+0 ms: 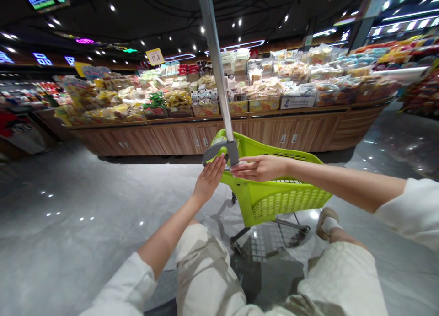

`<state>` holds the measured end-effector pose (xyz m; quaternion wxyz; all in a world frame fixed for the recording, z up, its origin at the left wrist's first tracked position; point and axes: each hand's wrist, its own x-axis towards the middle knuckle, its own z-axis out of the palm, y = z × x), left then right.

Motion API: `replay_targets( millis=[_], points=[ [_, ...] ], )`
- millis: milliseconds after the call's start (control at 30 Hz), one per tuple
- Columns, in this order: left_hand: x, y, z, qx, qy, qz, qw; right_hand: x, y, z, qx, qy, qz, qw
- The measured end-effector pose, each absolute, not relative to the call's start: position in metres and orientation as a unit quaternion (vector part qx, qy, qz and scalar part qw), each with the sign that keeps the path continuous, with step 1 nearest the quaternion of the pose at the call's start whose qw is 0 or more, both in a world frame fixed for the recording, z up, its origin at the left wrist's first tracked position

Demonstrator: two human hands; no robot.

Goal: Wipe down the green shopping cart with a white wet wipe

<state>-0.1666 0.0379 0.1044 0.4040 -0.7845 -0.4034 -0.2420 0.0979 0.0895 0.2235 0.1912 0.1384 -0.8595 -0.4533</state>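
Note:
A lime-green plastic shopping cart (274, 197) stands on the polished floor in front of me. A grey metal pole (216, 69) rises from a grey clamp (214, 150) at the cart's near rim. My left hand (208, 179) reaches up with its fingers stretched out, the tips touching the clamp from below. My right hand (259, 168) lies with fingers extended along the cart's rim beside the base of the pole. Neither hand visibly holds anything. My legs in light trousers show at the bottom of the view.
A long wooden display counter (219, 135) stacked with several packaged foods runs across the back. Grey glossy floor (85, 206) spreads to the left and right. More shelves of goods (421, 92) stand at the far right, a dark stall at the far left.

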Motion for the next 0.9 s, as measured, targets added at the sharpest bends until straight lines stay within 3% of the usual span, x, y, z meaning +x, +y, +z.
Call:
replay_targets(
  millis=[167,333,533,733,900],
  points=[
    [-0.167,0.038,0.105,-0.785,-0.404,-0.245,0.401,0.095,0.090,0.238,0.007,-0.840,-0.474,0.263],
    [-0.167,0.038,0.106,-0.784,-0.404,-0.236,0.408,0.095,0.090,0.225,0.117,-0.860,-0.457,0.193],
    [-0.167,0.038,0.105,-0.782,-0.409,-0.235,0.407,0.093,0.092,0.241,0.011,-0.848,-0.461,0.263],
    [-0.167,0.038,0.104,-0.788,-0.410,-0.237,0.395,0.094,0.093,0.231,0.139,-0.873,-0.440,0.159],
    [-0.165,0.037,0.105,-0.783,-0.417,-0.234,0.398,0.095,0.094,0.232,0.013,-0.849,-0.468,0.246]
  ],
)
